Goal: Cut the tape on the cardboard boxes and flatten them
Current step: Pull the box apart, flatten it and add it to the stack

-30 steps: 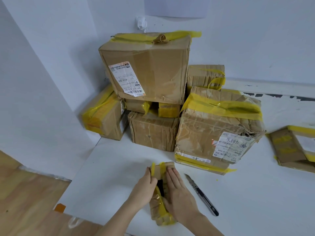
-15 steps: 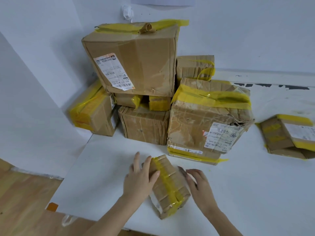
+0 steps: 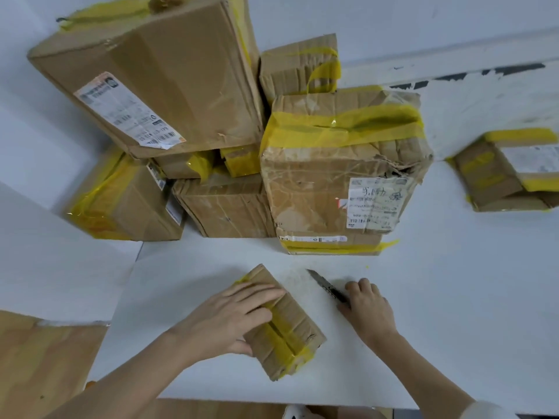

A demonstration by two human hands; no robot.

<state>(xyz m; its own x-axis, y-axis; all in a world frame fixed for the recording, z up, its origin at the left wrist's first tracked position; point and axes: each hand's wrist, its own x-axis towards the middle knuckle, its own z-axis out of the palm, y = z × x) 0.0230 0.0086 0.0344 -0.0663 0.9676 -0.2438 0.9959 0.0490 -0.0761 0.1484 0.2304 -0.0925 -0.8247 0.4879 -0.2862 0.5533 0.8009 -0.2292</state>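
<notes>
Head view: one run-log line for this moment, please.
left hand presses small box flat on table | right hand grips utility knife | tape uncut

A small brown cardboard box [image 3: 284, 322] lies on the white counter [image 3: 423, 313] at lower centre of the frame, turned at a slant, with yellow tape [image 3: 279, 331] running lengthwise along its closed top seam (the cardboard is creased and worn). Just to its right lies a utility knife [image 3: 328, 288], blade pointing toward the upper left. A pile of taped boxes [image 3: 332, 164] fills the upper left and centre; another box [image 3: 508, 173] sits apart at the right edge.
</notes>
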